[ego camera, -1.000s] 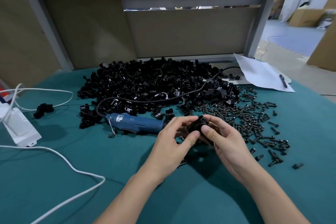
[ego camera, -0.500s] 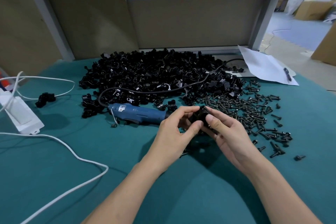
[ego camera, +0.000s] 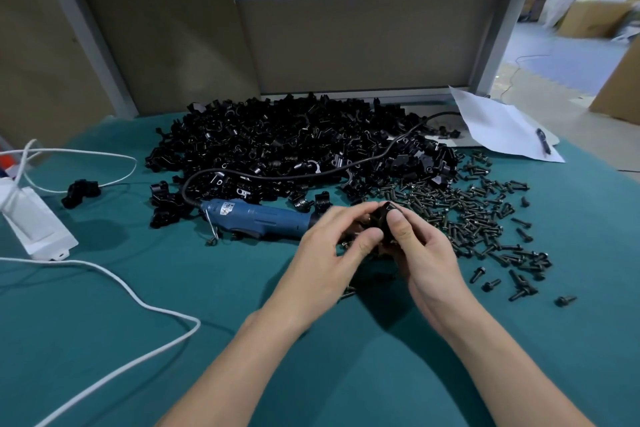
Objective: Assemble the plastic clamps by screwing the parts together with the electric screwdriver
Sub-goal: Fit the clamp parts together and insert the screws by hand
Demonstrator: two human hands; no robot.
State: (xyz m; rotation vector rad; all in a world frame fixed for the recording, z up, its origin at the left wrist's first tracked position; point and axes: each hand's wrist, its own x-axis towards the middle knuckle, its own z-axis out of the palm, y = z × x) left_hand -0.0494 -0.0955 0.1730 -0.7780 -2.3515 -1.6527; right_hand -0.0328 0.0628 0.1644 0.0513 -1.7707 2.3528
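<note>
Both hands meet over the teal table a little right of centre. My left hand (ego camera: 332, 246) and my right hand (ego camera: 422, 250) each pinch the same black plastic clamp (ego camera: 380, 218) between thumb and fingers; most of it is hidden by the fingers. The blue electric screwdriver (ego camera: 256, 218) lies flat on the cloth just left of my hands, its black cord looping back over the heap. A big pile of black clamp parts (ego camera: 294, 146) fills the far middle of the table. Several black screws (ego camera: 485, 218) are scattered to the right.
A white power adapter (ego camera: 34, 229) with white cables (ego camera: 138, 298) lies at the left. One assembled black clamp (ego camera: 81, 191) sits apart near it. White paper (ego camera: 502, 128) with a pen (ego camera: 543, 141) rests at the far right. A partition wall (ego camera: 363, 42) backs the table.
Both hands keep hold of the clamp and have barely shifted. The head view has tilted a little, so everything sits slightly higher in the frame.
</note>
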